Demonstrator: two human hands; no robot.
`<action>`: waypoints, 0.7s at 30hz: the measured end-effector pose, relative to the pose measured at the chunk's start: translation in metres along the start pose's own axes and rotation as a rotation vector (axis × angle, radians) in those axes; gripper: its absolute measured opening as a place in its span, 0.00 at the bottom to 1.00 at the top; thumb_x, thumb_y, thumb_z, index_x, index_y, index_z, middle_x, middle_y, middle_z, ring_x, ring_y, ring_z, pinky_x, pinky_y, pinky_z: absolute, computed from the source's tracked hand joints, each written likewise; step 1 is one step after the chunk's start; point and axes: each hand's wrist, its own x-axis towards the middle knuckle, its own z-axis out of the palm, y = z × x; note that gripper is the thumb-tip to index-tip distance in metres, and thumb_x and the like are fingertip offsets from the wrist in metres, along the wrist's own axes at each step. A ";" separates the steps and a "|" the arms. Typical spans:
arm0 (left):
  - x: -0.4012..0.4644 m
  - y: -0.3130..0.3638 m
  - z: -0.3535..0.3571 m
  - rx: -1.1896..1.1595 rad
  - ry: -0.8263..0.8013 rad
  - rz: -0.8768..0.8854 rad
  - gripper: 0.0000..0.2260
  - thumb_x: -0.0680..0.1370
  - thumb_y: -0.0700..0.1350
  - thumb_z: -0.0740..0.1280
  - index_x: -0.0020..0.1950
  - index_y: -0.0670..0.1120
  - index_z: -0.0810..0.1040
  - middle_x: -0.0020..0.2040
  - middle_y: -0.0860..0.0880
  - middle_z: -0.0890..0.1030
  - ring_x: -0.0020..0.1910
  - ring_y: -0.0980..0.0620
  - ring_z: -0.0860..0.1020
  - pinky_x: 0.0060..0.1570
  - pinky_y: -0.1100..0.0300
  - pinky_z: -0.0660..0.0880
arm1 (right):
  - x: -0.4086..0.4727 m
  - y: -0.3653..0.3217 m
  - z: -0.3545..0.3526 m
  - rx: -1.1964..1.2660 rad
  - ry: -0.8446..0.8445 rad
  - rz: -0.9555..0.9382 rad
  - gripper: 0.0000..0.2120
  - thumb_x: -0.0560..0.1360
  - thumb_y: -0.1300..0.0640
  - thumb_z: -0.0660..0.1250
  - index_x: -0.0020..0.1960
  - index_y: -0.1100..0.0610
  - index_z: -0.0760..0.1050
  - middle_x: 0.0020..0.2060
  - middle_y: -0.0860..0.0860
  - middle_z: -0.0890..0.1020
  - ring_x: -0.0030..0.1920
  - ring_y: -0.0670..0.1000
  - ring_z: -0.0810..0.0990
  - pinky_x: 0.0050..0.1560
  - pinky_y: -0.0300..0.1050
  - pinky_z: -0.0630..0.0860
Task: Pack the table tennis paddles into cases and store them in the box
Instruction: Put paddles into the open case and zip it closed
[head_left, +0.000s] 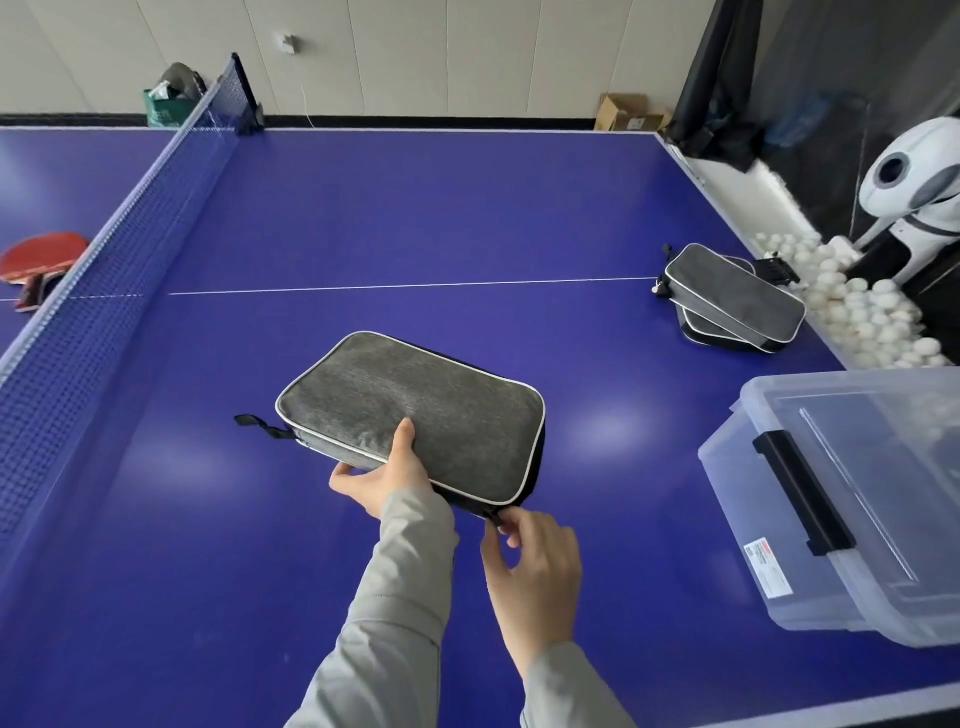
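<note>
Two hands on grey case, lying flat

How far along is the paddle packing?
Early to middle. Done, apparently: two grey cases lie stacked at the table's right edge, contents unseen. In hand: left hand grips the grey case; right hand pinches its zipper pull. Left: red paddle lies beyond the net; clear box is lidded.

Blue net across the table, heaped white balls beside a white ball machine.
</note>
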 end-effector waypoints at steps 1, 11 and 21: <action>0.000 0.001 -0.001 0.002 0.001 0.003 0.27 0.65 0.47 0.78 0.54 0.52 0.63 0.41 0.52 0.74 0.36 0.56 0.74 0.32 0.66 0.64 | 0.001 0.000 -0.001 -0.004 0.007 -0.028 0.03 0.69 0.58 0.70 0.38 0.56 0.78 0.30 0.46 0.77 0.32 0.46 0.68 0.36 0.39 0.66; 0.001 0.017 -0.008 -0.001 -0.019 0.000 0.29 0.64 0.47 0.78 0.57 0.51 0.65 0.41 0.53 0.74 0.36 0.57 0.74 0.37 0.62 0.68 | 0.004 -0.002 -0.015 0.141 -0.068 -0.025 0.05 0.69 0.62 0.69 0.35 0.57 0.75 0.29 0.46 0.74 0.29 0.46 0.72 0.29 0.42 0.72; 0.015 0.028 -0.025 0.063 -0.175 -0.021 0.30 0.60 0.48 0.80 0.56 0.53 0.68 0.49 0.50 0.78 0.45 0.48 0.81 0.50 0.51 0.79 | 0.047 0.035 -0.025 0.112 0.026 0.133 0.09 0.69 0.65 0.73 0.35 0.59 0.75 0.27 0.47 0.72 0.32 0.45 0.65 0.33 0.34 0.61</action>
